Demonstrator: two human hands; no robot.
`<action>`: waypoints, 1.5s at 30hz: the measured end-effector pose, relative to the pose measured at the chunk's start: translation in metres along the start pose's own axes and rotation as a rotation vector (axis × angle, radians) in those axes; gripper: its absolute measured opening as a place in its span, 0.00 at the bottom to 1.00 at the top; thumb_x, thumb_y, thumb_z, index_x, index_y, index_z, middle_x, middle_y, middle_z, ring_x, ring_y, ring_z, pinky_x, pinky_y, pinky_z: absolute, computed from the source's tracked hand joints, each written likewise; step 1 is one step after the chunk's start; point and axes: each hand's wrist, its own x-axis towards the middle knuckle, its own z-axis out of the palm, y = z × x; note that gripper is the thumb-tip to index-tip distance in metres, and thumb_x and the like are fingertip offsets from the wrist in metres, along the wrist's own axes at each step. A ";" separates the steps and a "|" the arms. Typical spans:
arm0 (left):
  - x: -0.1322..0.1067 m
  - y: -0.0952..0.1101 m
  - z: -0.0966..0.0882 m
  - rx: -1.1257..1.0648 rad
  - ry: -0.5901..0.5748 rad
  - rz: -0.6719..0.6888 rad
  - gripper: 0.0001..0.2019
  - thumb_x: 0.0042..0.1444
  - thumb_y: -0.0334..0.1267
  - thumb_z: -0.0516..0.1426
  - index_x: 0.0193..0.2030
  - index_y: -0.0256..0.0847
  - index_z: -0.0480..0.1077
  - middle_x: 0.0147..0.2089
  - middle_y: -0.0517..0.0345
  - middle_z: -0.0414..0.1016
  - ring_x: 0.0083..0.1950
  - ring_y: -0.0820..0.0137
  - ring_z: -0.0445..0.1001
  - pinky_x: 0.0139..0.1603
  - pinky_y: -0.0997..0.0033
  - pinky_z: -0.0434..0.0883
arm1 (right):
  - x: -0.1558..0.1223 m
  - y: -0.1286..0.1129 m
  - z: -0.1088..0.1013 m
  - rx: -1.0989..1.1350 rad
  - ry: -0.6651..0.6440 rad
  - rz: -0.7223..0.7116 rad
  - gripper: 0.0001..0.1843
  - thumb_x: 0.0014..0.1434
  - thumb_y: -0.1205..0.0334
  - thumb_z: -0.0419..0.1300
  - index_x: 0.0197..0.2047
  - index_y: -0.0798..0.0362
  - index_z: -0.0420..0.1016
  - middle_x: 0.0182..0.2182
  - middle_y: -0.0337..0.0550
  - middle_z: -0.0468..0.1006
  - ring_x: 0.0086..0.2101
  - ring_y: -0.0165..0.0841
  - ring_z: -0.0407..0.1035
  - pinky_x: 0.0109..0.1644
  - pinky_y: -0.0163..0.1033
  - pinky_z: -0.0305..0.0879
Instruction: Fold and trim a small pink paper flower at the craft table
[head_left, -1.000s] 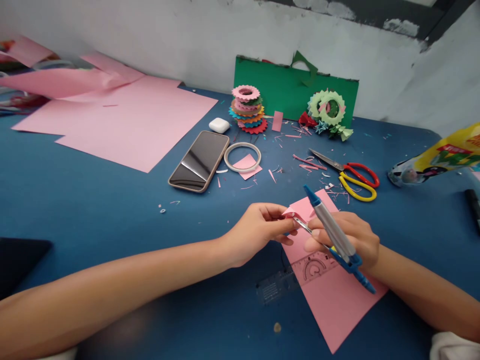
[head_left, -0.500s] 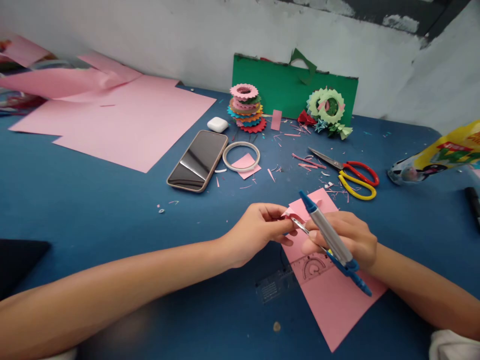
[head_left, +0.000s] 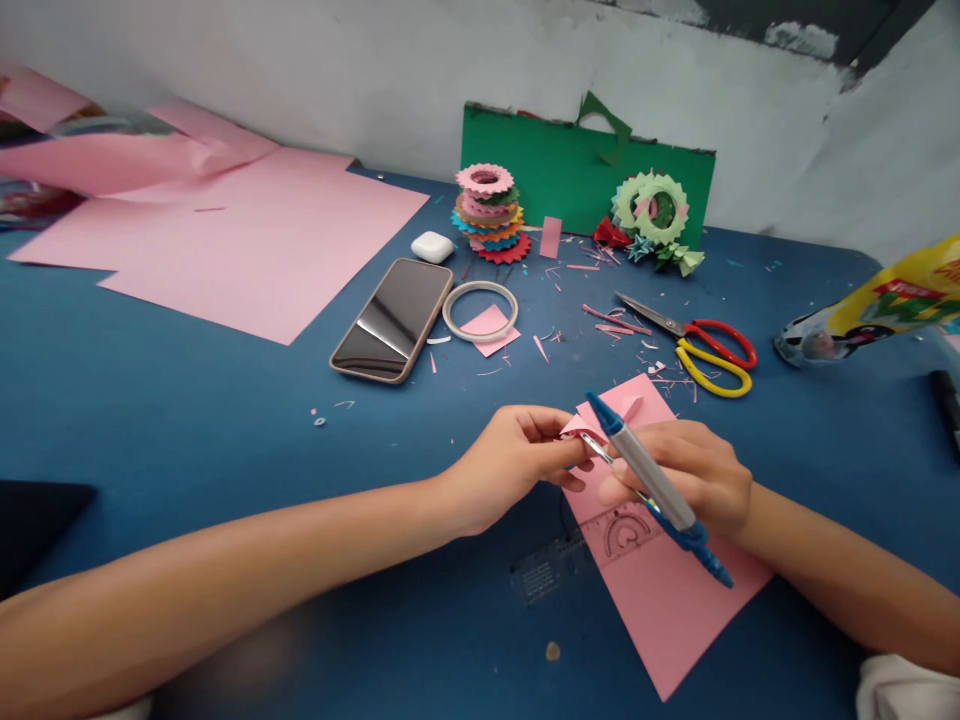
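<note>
My left hand (head_left: pixel 510 468) is closed, pinching a small piece of pink paper (head_left: pixel 576 428) between thumb and fingers. My right hand (head_left: pixel 686 475) grips a drawing compass (head_left: pixel 697 548) that has a grey and blue pen (head_left: pixel 649 465) clamped in it. The compass's metal leg (head_left: pixel 596 447) points left and reaches the paper at my left fingertips; the exact contact is hard to make out. Beneath both hands lies a pink paper sheet (head_left: pixel 679 615). A clear ruler with a protractor cut-out (head_left: pixel 544 572) lies across the sheet and sticks out on its left.
Scissors (head_left: pixel 694 340) with red and yellow handles lie beyond my right hand, among paper scraps. A phone (head_left: pixel 394 320), a white tape ring (head_left: pixel 481 338), a white earbud case (head_left: pixel 433 247), stacked zigzag paper rings (head_left: pixel 491 215), large pink paper (head_left: pixel 262 240) and a yellow bottle (head_left: pixel 877 305) surround the work.
The pen and compass have shifted slightly left with my right hand. The pink paper's edge between my left fingers sits at a slightly different angle. Everything else stays in place.
</note>
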 end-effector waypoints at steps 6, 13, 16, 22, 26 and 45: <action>0.000 -0.001 0.000 0.002 0.022 -0.003 0.03 0.50 0.29 0.59 0.30 0.35 0.75 0.28 0.61 0.74 0.31 0.77 0.71 0.33 0.81 0.69 | 0.001 -0.001 -0.002 0.066 0.097 -0.017 0.03 0.57 0.69 0.60 0.35 0.56 0.67 0.27 0.43 0.79 0.30 0.28 0.75 0.34 0.32 0.73; 0.001 -0.001 0.000 0.007 -0.002 0.009 0.03 0.51 0.30 0.59 0.30 0.36 0.75 0.28 0.61 0.73 0.30 0.77 0.71 0.31 0.80 0.69 | 0.000 0.000 0.001 0.093 0.121 -0.033 0.04 0.56 0.70 0.60 0.34 0.57 0.68 0.25 0.44 0.78 0.29 0.28 0.74 0.33 0.32 0.73; 0.001 -0.002 0.000 0.019 -0.015 0.015 0.03 0.52 0.31 0.59 0.30 0.36 0.75 0.28 0.61 0.74 0.29 0.77 0.70 0.31 0.80 0.69 | 0.000 0.000 0.002 0.099 0.118 -0.022 0.04 0.56 0.70 0.61 0.35 0.57 0.68 0.27 0.44 0.78 0.29 0.28 0.74 0.34 0.32 0.73; 0.000 -0.001 0.000 0.022 0.008 -0.005 0.02 0.51 0.31 0.59 0.31 0.36 0.75 0.28 0.61 0.74 0.29 0.76 0.71 0.31 0.79 0.70 | -0.001 0.000 0.003 0.110 0.112 -0.023 0.02 0.58 0.69 0.59 0.35 0.57 0.68 0.28 0.43 0.78 0.30 0.28 0.75 0.34 0.31 0.73; 0.000 0.000 0.001 0.034 0.015 -0.023 0.03 0.50 0.32 0.60 0.31 0.36 0.75 0.28 0.60 0.74 0.29 0.76 0.72 0.31 0.79 0.70 | -0.001 -0.001 0.004 0.096 0.122 -0.024 0.02 0.57 0.68 0.59 0.34 0.56 0.68 0.27 0.43 0.78 0.29 0.28 0.74 0.33 0.31 0.73; -0.001 0.001 0.002 0.049 0.027 0.006 0.01 0.47 0.30 0.60 0.28 0.36 0.74 0.23 0.64 0.70 0.25 0.78 0.67 0.28 0.81 0.67 | -0.006 0.001 0.015 0.301 0.256 0.065 0.07 0.57 0.70 0.60 0.40 0.55 0.72 0.34 0.42 0.79 0.35 0.25 0.74 0.40 0.30 0.71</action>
